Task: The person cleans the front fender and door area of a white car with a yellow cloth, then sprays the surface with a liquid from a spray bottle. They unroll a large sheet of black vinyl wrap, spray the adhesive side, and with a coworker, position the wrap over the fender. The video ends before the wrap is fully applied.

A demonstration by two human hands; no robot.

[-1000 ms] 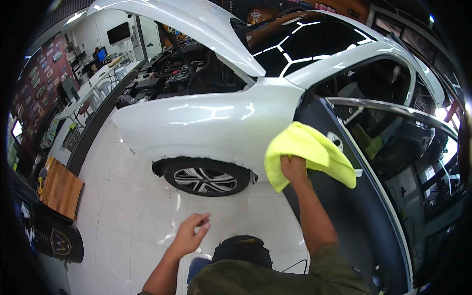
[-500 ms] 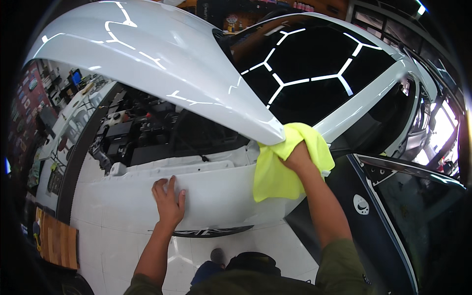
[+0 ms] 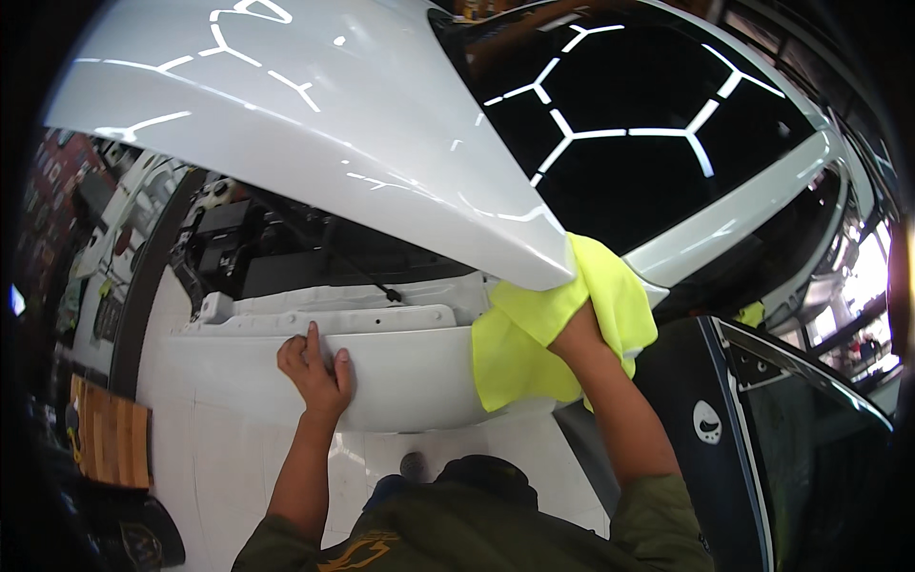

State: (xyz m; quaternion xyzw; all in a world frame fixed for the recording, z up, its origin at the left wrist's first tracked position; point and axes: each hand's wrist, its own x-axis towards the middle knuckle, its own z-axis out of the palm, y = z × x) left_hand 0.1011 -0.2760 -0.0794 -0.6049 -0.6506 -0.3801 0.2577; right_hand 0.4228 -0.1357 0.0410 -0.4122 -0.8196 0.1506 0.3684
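Compared with a second ago, when the yellow cloth (image 3: 519, 348) hung in front of the car door (image 3: 679, 391), it now lies over the rear end of the white fender (image 3: 410, 377), just under the raised hood's (image 3: 315, 124) rear corner; the left hand (image 3: 317, 374), then in the air, now rests on the fender. Since half a second ago both have stayed on it. Crumpled, the cloth shows no clear long axis; its broadest flap points down and left along the fender, another fold up toward the windshield (image 3: 629, 105). The right hand (image 3: 578, 334) is tucked into it, its fingers hidden, so their grip cannot be told. The left fingers are loosely spread, thumb apart, index tip at the fender's upper edge. Bare fender lies between hand and cloth; beyond that edge opens the engine bay (image 3: 276, 262).
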